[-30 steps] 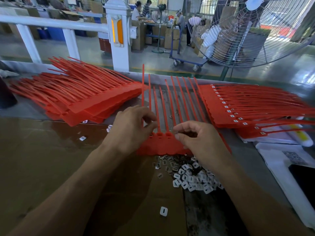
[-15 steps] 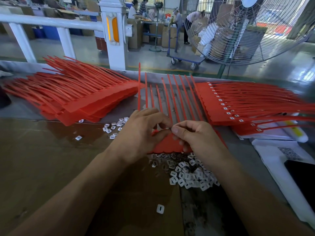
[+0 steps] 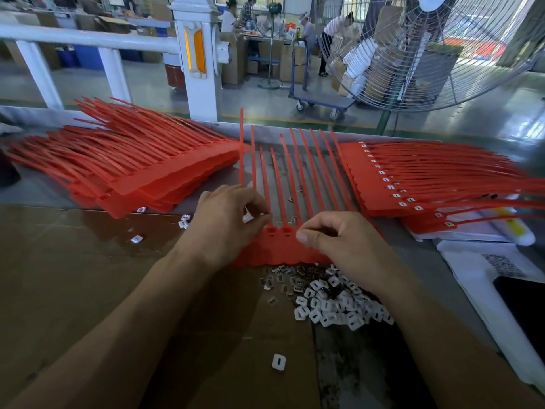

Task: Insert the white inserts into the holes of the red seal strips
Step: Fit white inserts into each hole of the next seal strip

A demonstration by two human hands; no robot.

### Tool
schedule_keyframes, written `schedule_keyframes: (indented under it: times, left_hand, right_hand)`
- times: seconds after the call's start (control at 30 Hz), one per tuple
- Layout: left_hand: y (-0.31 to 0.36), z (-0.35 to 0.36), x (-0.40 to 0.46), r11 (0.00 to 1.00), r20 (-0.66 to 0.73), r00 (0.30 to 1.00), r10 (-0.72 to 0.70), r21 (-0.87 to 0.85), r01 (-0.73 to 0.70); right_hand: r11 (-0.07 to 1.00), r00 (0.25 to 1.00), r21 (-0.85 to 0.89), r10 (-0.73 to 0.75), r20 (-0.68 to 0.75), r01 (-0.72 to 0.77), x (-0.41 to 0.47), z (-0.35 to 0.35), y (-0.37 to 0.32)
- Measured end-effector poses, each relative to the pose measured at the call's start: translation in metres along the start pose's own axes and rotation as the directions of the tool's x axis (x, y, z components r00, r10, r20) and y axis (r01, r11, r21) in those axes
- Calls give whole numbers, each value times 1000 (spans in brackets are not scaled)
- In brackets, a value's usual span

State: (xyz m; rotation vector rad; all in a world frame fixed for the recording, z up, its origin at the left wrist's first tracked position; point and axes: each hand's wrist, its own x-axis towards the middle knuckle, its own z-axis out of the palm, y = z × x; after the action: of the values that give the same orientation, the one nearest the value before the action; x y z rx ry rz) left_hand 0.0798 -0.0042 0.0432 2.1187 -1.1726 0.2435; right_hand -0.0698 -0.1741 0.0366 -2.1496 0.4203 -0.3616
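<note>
Left forearm: bare, enters from the lower left, angled up and to the right, wrist straight. Left hand (image 3: 227,222): back toward the camera, fingers curled inward, thumb and forefinger tips drawn together at its right edge; whether this grip closes on anything cannot be told. Right forearm: bare, enters from the lower right, angled up and to the left. Right hand (image 3: 339,240): back up, knuckles raised, fingers curled under, thumb extended leftward with the nail showing. The two hands sit close together, thumbs near but apart
</note>
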Motion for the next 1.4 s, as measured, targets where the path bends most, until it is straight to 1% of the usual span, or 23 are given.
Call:
schedule_keyframes:
  times: [0.1,0.37,0.73,0.93,1.03,1.13,1.23,1.4]
  left_hand:
    - [-3,0,0,997,31,998,-53,54,51]
    - [-1,14,-2,990,93,991,-96,112,86]
    - [0,16,1,984,89,984,-157,94,149]
    - [-1,14,1,982,105,979,-173,89,164]
    - [-2,13,0,985,112,981,-160,84,151]
    - [-3,12,0,987,124,982,-140,98,128]
    - [-2,11,0,989,120,986,-120,105,108]
    - [-2,12,-1,992,97,991,-89,99,80]
  right_hand:
    - [998,1000,-64,-3,13,4,1,0,1]
    - [989,1000,-145,-17,21,20,3,3,9]
    - [990,999,-141,7,43,-1,4,2,10]
    - [989,999,-149,-14,53,21,2,1,7]
    - [986,994,-158,-40,106,56,1,-2,4]
    - [977,975,-183,-74,210,113,1,-9,2]
    - [962,957,-236,-65,282,135,1,-15,3]
    - [941,952,-295,-77,297,168,0,-13,3]
